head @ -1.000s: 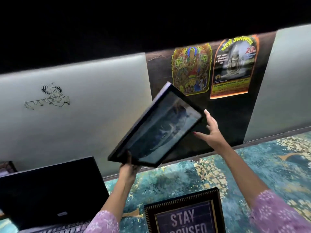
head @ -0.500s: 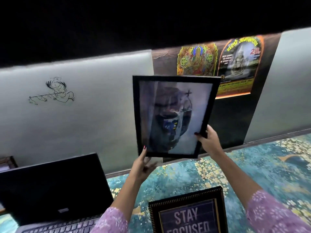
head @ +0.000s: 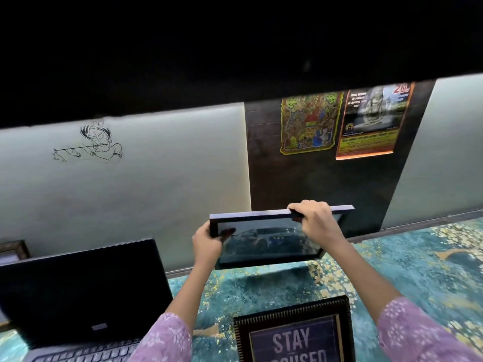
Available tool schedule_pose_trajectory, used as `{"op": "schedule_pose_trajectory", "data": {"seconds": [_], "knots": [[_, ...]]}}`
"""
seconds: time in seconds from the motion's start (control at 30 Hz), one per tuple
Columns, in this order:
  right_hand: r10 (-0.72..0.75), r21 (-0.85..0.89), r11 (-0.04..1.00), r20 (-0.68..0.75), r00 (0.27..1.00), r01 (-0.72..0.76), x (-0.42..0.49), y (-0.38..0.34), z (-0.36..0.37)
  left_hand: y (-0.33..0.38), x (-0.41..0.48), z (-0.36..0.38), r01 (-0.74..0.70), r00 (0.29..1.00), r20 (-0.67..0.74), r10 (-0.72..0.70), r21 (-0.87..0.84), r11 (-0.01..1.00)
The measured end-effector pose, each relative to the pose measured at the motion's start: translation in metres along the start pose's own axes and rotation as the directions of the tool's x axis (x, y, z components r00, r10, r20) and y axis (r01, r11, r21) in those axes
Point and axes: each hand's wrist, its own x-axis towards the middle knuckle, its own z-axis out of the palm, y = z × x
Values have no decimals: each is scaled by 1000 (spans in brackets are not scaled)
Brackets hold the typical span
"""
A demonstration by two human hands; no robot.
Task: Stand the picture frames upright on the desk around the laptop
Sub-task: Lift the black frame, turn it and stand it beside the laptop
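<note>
1. Here the black picture frame (head: pixel 271 240) is carried in landscape, its glass facing the wearer, just above the far edge of the surface (head: pixel 418 270), right of the laptop (head: pixel 78 291); whether its bottom rail touches yet I cannot tell.
2. The left hand (head: pixel 207 244) grasps the frame's left rail, thumb on the glass and fingers wrapped behind, which steadies the side and keeps the frame from twisting.
3. The right hand (head: pixel 315 220) is clenched over the top rail near the right end, fingers (head: pixel 300 208) hooked across the edge; a grip from above suits lowering the frame and tipping it back.
4. The frame leans with its top rail towards the dark wall panel (head: pixel 313 184), probably so it can rest propped against that panel or on a back stand, which is hidden.
5. A second frame, the "STAY FOCUSED" frame (head: pixel 295 335), is at the near edge of the surface, apart from the held one, so it appears to be waiting its turn.
6. Part of another frame (head: pixel 13 250) shows at the far left edge behind the laptop, seemingly upright against the pale wall (head: pixel 130 192).
7. I judge the placing step is nearly done: the base needs seating on the patterned cloth and the lean checking before both hands let go, since the glass front could slide forward.
</note>
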Motion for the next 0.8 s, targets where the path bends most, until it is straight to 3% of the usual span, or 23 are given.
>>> {"op": "schedule_pose_trajectory", "data": {"seconds": [0.07, 0.13, 0.2, 0.27, 0.33, 0.4, 0.43, 0.47, 0.53, 0.73, 0.8], "knots": [[78, 96, 991, 105, 991, -88, 0, -1, 2, -8, -2, -2, 73, 997, 11, -72, -170, 983], [197, 12, 979, 205, 959, -204, -2, 2, 5, -18, -1, -7, 101, 995, 17, -100, -206, 973], [328, -133, 943, 223, 918, -305, -10, 10, 7, -28, 1, -15, 106, 994, 11, -106, -203, 973], [473, -137, 879, 139, 870, -456, -21, 17, 9, -37, 3, -19, 122, 992, 1, -124, -202, 972], [649, 126, 745, 91, 756, -655, -32, 24, 16, -42, 6, -19, 143, 989, -15, -149, -212, 967], [750, 457, 459, 261, 608, -762, -41, 31, 27, -49, 13, -19, 173, 981, -41, -189, -251, 952], [731, 530, 334, 376, 569, -780, -46, 32, 33, -52, 15, -20, 190, 976, -48, -210, -269, 944], [706, 528, 295, 441, 554, -796, -51, 33, 37, -55, 16, -20, 201, 974, -44, -222, -285, 937], [685, 511, 316, 461, 565, -800, -59, 35, 42, -56, 16, -19, 212, 974, -19, -226, -286, 934], [631, 726, 72, 498, 595, -684, -57, 37, 46, -55, 27, -15, 340, 933, -76, -351, -120, 933], [622, 709, 76, 515, 589, -701, -59, 45, 55, -57, 26, -13, 435, 897, -60, -437, -40, 899]]}}
